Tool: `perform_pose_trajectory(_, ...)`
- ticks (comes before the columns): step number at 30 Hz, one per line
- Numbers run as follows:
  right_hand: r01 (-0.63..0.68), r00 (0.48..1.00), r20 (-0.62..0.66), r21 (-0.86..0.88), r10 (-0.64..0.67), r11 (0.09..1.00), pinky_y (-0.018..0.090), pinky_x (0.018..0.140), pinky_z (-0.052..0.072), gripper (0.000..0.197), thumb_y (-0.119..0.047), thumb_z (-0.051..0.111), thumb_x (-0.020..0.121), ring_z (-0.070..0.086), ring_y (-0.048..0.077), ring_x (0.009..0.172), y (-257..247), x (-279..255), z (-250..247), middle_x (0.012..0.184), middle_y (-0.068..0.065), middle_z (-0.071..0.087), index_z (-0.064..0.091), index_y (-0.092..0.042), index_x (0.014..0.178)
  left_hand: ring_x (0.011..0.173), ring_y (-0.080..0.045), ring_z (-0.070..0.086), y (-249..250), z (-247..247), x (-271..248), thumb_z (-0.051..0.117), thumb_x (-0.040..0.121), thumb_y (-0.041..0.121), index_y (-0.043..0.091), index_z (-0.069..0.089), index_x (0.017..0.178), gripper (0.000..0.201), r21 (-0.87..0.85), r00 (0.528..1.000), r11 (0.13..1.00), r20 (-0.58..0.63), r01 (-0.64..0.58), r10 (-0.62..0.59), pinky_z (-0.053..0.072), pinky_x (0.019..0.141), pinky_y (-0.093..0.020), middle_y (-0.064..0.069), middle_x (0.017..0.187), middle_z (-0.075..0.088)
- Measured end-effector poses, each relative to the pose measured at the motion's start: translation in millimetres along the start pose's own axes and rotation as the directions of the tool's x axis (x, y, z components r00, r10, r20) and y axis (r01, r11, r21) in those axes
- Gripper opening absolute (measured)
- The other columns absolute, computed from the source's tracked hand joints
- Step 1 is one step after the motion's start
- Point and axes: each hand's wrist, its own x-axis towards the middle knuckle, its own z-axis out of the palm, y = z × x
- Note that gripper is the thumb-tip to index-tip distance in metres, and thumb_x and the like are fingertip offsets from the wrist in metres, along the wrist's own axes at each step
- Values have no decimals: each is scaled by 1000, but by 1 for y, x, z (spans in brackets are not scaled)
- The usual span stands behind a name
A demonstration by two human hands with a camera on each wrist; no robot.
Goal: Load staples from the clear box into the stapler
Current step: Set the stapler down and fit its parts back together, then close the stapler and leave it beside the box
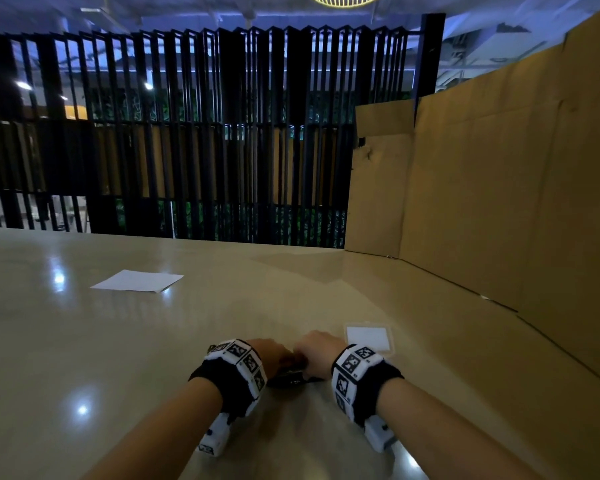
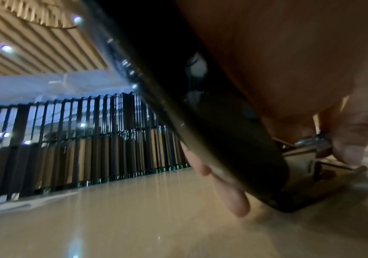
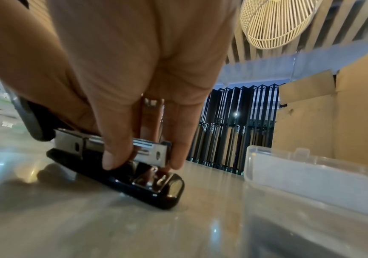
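Observation:
The black stapler [image 1: 286,378] lies on the table between my two hands, its base [image 3: 134,185] flat on the surface. My left hand [image 1: 267,351] grips the black top cover [image 2: 200,122], which is swung up and back; its fingers [image 2: 233,199] curl round the cover's far side. My right hand [image 3: 143,157] pinches the open metal magazine [image 3: 149,144] from both sides. Whether a staple strip sits in it I cannot tell. The clear box [image 1: 369,337] stands just right of my right hand, lid open, also in the right wrist view [image 3: 311,176].
A white sheet of paper [image 1: 137,281] lies at the far left of the glossy beige table [image 1: 118,358]. A tall cardboard wall [image 1: 499,202] runs along the right side. Black slatted screens [image 1: 187,133] stand behind the table's far edge.

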Motion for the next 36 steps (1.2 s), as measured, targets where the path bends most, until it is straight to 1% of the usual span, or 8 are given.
perform_pose_trajectory(3, -12, 1000, 7, 20, 12, 1000, 29, 69, 40, 23, -10, 65, 84, 62, 30, 82, -2, 2, -1, 97, 22, 68, 69, 2, 103, 123, -30, 53, 1, -4, -2, 37, 100, 35, 17, 48, 138, 44, 16, 999, 1000, 48, -2, 1, 41, 103, -37, -11, 137, 55)
perform_pose_trajectory(8, 1, 1000, -4, 59, -1, 998, 36, 74, 48, 23, -6, 58, 87, 65, 34, 87, -10, 6, 2, 105, 25, 68, 68, 2, 106, 110, -27, 62, -11, -1, -1, 66, 80, 46, 24, 53, 132, 58, 194, 997, 981, 74, 22, -37, 51, 97, -37, -4, 123, 64)
perform_pose_trajectory(12, -6, 1000, 2, 115, 6, 993, 37, 87, 51, 30, -10, 62, 88, 64, 36, 104, -7, 6, 2, 115, 22, 67, 66, 0, 116, 92, -25, 68, -33, -6, -7, 69, 75, 38, 25, 70, 103, 31, 316, 993, 944, 25, 98, -111, 57, 87, -36, -1, 101, 71)
perform_pose_trajectory(14, -26, 1000, 6, 153, 25, 988, 37, 89, 50, 34, -14, 66, 86, 62, 35, 108, -5, 6, 2, 118, 20, 65, 65, -1, 117, 91, -24, 68, -42, -16, -18, 71, 71, 43, 25, 69, 101, 35, 248, 985, 953, -58, 173, -163, 56, 86, -33, 1, 101, 69)
perform_pose_trajectory(18, -109, 994, 28, 213, 106, 971, 33, 89, 49, 41, -18, 70, 84, 59, 32, 113, 2, 7, 4, 125, 18, 62, 62, 0, 120, 117, -25, 56, -57, -37, -33, 74, 77, 35, 20, 51, 131, 61, -107, 959, 966, -135, 236, -249, 47, 98, -34, -4, 128, 57)
perform_pose_trajectory(24, -236, 969, 10, 354, 249, 905, 27, 87, 48, 47, -13, 74, 79, 61, 28, 116, 14, 8, 8, 129, 15, 61, 62, -2, 123, 117, -26, 58, -69, -40, -43, 79, 73, 22, 21, 43, 137, 73, -583, 911, 810, -301, 57, -281, 47, 102, -37, -10, 140, 43)
perform_pose_trajectory(31, -311, 948, 98, 475, 302, 823, 31, 93, 48, 66, -13, 74, 79, 55, 27, 122, 21, 10, 8, 136, 12, 54, 46, -10, 139, 109, -27, 62, -32, -38, -25, 72, 77, 0, 5, 51, 124, 52, -745, 924, 651, -339, -147, -179, 51, 99, -40, -14, 119, 60)
perform_pose_trajectory(36, -318, 932, 114, 713, 343, 625, 28, 82, 50, 53, -7, 49, 91, 56, 22, 106, 29, 3, 3, 135, 12, 51, 39, -14, 143, 112, -28, 61, -6, -28, -7, 72, 77, 3, 8, 51, 125, 53, -658, 930, 732, -356, -177, -95, 50, 99, -38, -14, 120, 64)
